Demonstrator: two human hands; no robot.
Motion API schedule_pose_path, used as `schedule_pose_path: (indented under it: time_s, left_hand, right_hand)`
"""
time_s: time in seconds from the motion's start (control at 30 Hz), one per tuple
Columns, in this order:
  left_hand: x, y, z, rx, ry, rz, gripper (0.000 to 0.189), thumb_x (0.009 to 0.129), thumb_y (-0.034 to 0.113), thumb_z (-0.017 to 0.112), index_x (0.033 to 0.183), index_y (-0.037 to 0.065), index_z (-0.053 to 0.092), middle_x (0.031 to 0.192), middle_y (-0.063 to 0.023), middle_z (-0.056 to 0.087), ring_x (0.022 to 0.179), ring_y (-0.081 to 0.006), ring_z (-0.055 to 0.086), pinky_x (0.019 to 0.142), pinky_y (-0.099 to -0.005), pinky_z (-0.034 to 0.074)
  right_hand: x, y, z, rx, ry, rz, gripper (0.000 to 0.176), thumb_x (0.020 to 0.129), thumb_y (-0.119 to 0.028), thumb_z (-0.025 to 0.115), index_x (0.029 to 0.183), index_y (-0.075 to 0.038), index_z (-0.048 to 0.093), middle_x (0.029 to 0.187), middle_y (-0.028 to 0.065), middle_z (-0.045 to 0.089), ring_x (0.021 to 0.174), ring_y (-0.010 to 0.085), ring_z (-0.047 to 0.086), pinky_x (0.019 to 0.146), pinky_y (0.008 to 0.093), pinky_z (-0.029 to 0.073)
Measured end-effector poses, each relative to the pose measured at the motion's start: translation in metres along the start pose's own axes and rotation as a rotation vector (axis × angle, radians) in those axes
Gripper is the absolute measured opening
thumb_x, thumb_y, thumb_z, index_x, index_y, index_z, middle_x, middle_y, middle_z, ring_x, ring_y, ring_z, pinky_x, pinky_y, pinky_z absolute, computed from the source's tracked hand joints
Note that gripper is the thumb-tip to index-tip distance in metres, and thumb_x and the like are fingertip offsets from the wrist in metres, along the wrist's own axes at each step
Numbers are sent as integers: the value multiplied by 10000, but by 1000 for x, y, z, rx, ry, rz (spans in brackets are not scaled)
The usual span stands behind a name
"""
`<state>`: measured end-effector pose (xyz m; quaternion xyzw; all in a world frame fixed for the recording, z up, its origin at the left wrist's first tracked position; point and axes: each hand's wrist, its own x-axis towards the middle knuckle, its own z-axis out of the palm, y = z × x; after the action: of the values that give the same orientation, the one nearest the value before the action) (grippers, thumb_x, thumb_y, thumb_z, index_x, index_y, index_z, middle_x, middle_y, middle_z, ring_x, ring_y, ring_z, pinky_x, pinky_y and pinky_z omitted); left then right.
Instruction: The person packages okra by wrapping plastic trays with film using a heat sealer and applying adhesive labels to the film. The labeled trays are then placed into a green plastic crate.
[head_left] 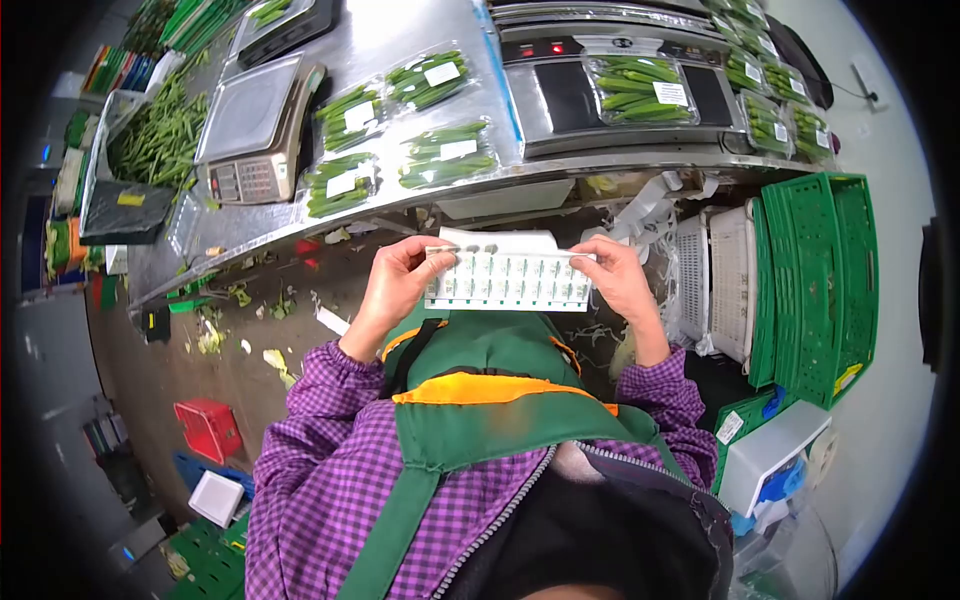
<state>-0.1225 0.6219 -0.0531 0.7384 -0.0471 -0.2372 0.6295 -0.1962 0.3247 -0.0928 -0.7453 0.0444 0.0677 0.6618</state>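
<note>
Between my two hands I hold a sheet of labels [510, 278], white with rows of small printed stickers, in front of my green overalls. My left hand [405, 275] pinches its left end between thumb and fingers. On the other end, my right hand [612, 278] pinches the upper right corner. A second white strip shows behind the sheet's top edge. Beyond it on the steel table, packs of green okra [427, 80] lie in clear wrap with white labels. Another okra pack [642, 90] rests on the wrapping machine [560, 98].
A weighing scale [250, 130] and a black crate of loose okra [125, 205] stand at the table's left. More packs [765, 120] lie at the far right. Stacked green crates [820, 290] stand on the right. Scraps and a red crate [208, 430] are on the floor.
</note>
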Motion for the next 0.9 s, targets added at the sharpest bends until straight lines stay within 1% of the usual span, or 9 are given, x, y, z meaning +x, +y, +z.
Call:
schedule_pose_path:
  time_s: [0.17, 0.23, 0.27, 0.37, 0.6, 0.73, 0.77, 0.83, 0.9]
  left_hand:
    - [-10, -9, -22, -25, 108, -28, 142, 835, 108, 662, 896, -20, 661, 741, -1, 643, 660, -29, 543, 580, -190, 445]
    - [-10, -6, -33, 50, 156, -86, 123, 845, 111, 652, 874, -8, 663, 757, 9, 642, 661, -24, 542, 589, -181, 439]
    - [-10, -6, -39, 46, 156, -88, 123, 845, 111, 652, 874, -8, 663, 757, 9, 642, 661, -24, 542, 589, -181, 439]
    - [-6, -10, -55, 69, 164, -122, 157, 849, 151, 654, 866, -4, 665, 730, 19, 633, 637, -17, 525, 563, -180, 417]
    - [10, -20, -125, -55, 154, -116, 178, 852, 154, 643, 868, -23, 662, 693, 8, 628, 596, -12, 508, 511, -188, 401]
    - [24, -34, -171, -208, 160, -166, 173, 844, 154, 650, 811, -15, 661, 653, 22, 603, 571, -11, 489, 492, -193, 385]
    - [27, -41, -185, -217, 155, -168, 173, 844, 154, 650, 811, -15, 661, 653, 22, 603, 571, -11, 489, 492, -193, 385]
    - [34, -66, -215, -190, 195, -183, 187, 843, 163, 646, 767, -7, 657, 624, 39, 573, 543, -12, 456, 476, -192, 354]
    - [35, -81, -244, -205, 185, -225, 192, 843, 158, 639, 744, -7, 652, 603, 54, 545, 521, -7, 420, 458, -190, 316]
  right_hand:
    - [18, -11, 20, -78, -152, 140, 203, 801, -108, 668, 964, 9, 638, 854, 36, 579, 774, 113, 546, 673, 250, 436]
    - [28, -34, 41, -615, 27, -332, 332, 761, -166, 693, 1046, -16, 613, 989, 97, 576, 949, 236, 542, 820, 334, 431]
    - [35, -48, 53, -567, -36, -257, 432, 736, -218, 700, 1110, -33, 587, 1087, 135, 542, 1076, 321, 471, 921, 388, 380]
    - [64, -73, 102, -577, -71, -435, 389, 732, -192, 705, 1068, -30, 597, 1027, 121, 577, 993, 299, 517, 875, 363, 407]
    - [119, -88, 199, -613, -129, -461, 135, 749, -149, 678, 837, -51, 646, 741, 62, 575, 737, 248, 534, 678, 346, 430]
    - [146, -86, 244, -690, -67, -543, 86, 749, -116, 680, 802, -51, 657, 751, 49, 587, 711, 195, 543, 644, 313, 430]
    - [153, -89, 255, -698, -70, -537, 86, 749, -116, 680, 802, -51, 657, 751, 49, 587, 711, 195, 543, 644, 313, 430]
    - [166, -93, 274, -279, -81, -13, 58, 782, -70, 660, 815, -23, 649, 806, 21, 619, 735, 98, 557, 641, 249, 430]
    - [195, -67, 289, 36, 10, 106, 128, 807, -39, 638, 922, 14, 617, 840, 26, 633, 770, 53, 560, 655, 209, 434]
